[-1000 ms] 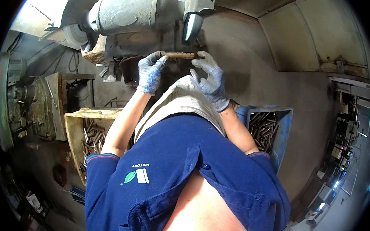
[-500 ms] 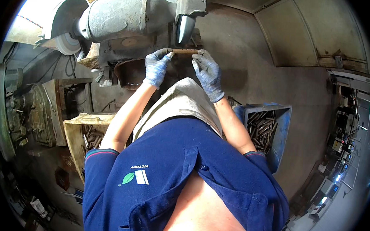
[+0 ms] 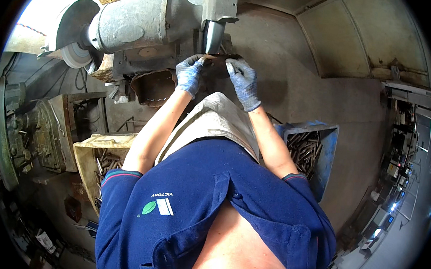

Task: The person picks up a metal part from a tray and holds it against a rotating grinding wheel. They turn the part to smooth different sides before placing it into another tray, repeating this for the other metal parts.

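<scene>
Below the bench grinder (image 3: 133, 20) my two gloved hands are raised in front of its right-hand wheel (image 3: 213, 37). My left hand (image 3: 189, 74) is closed on one end of a short, narrow metal bar (image 3: 218, 58). My right hand (image 3: 242, 81) pinches the other end with thumb and fingers. The bar lies crosswise against the lower edge of the wheel, and a small orange glow shows where they meet. Both gloves are blue and grey knit. The fingertips partly cover the bar's ends, and its exact shape is hard to make out.
To my right stands a blue crate (image 3: 327, 155) with many metal pieces; a pale yellowish crate (image 3: 85, 159) at my left holds similar ones. A rusty open container (image 3: 152, 86) sits beneath the grinder. A white wheel (image 3: 76, 55) is on its left end. Old machinery (image 3: 45, 130) stands far left.
The bar has moved up to the wheel, and an orange glow has appeared at the contact. My left hand has shifted slightly right; both hands still grip the bar.
</scene>
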Motion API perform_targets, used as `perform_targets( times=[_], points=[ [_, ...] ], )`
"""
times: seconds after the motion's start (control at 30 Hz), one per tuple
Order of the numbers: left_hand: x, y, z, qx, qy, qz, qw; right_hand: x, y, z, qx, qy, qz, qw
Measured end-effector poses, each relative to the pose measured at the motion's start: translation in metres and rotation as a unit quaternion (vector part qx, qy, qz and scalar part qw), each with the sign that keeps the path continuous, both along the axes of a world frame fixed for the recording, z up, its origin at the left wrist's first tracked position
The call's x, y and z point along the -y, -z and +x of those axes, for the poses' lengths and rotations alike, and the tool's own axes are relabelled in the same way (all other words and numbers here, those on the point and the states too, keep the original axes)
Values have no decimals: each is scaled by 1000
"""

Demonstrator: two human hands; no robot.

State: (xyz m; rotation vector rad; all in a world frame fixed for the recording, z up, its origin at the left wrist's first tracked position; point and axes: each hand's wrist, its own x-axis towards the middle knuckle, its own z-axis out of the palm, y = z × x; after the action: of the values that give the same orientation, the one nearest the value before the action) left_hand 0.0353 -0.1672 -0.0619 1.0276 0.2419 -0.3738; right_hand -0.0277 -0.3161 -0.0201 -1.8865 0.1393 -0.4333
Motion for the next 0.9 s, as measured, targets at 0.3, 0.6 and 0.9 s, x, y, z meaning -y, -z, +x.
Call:
perform_targets(
  times=[0.3, 0.6, 0.9],
  points=[
    [-41, 20, 17, 11, -30, 63, 998, -36, 23, 21, -27, 10, 71, 997],
    [-14, 11, 18, 19, 17, 157, 987, -12, 40, 17, -49, 41, 126, 990],
    [-12, 20, 27, -20, 5, 94, 995, -11, 49, 24, -87, 51, 129, 986]
  ],
)
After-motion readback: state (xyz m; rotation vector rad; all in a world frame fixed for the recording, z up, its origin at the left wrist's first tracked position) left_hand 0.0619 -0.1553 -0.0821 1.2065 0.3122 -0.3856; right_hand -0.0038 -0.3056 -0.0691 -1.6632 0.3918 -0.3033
